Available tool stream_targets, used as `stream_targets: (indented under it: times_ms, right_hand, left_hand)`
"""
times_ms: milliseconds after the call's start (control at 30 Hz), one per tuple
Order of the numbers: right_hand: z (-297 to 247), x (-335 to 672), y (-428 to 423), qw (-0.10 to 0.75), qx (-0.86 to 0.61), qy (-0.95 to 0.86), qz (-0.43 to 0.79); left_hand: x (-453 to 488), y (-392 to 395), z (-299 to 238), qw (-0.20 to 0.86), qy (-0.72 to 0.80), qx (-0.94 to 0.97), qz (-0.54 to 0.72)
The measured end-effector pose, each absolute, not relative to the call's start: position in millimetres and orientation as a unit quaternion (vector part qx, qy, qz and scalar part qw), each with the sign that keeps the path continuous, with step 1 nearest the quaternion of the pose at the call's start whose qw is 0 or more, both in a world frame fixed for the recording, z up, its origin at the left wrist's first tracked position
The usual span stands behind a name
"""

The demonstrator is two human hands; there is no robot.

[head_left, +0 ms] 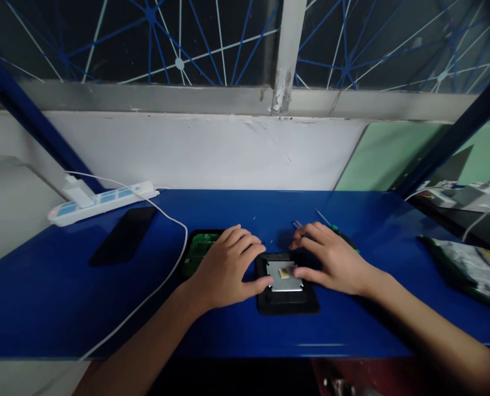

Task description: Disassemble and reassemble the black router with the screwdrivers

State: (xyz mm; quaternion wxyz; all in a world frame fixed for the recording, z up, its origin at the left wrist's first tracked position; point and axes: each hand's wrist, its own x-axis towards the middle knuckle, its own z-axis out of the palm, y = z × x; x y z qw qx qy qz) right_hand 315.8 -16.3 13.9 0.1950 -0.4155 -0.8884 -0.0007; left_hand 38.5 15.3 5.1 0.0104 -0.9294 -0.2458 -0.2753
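Note:
A small black square case (pixel 287 301) with a silver metal plate (pixel 285 276) inside lies on the blue bench top (pixel 228 330). My left hand (pixel 227 268) rests at its left edge, fingers stretched out and thumb touching the case rim. My right hand (pixel 331 258) lies at its right edge, fingers extended, thumb over the plate. A green circuit board (pixel 199 250) in a black frame sits partly under my left hand. A green-handled screwdriver (pixel 335 230) lies just behind my right hand.
A white power strip (pixel 104 202) with a plugged adapter sits at back left, its white cable (pixel 162 275) running across the bench. A black phone (pixel 124 235) lies near it. A foil bag (pixel 472 269) is at right. Tiny screws (pixel 265 241) lie behind the case.

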Motion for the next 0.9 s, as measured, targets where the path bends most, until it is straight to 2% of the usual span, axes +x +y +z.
stream_targets:
  times_ms: [133,400,900]
  right_hand:
    - [9,310,-27,0.185,-0.42,-0.887,0.058]
    - [9,301,-27,0.166,-0.415,-0.889,0.1]
    - [7,304,-25,0.269,-0.379,-0.883,0.069]
  left_hand:
    - [39,13,6,-0.018,-0.224,-0.941,-0.253]
    - [40,12,5,-0.059,-0.206,-0.956,-0.2]
    - [40,8,4,-0.056,-0.237,-0.95,-0.195]
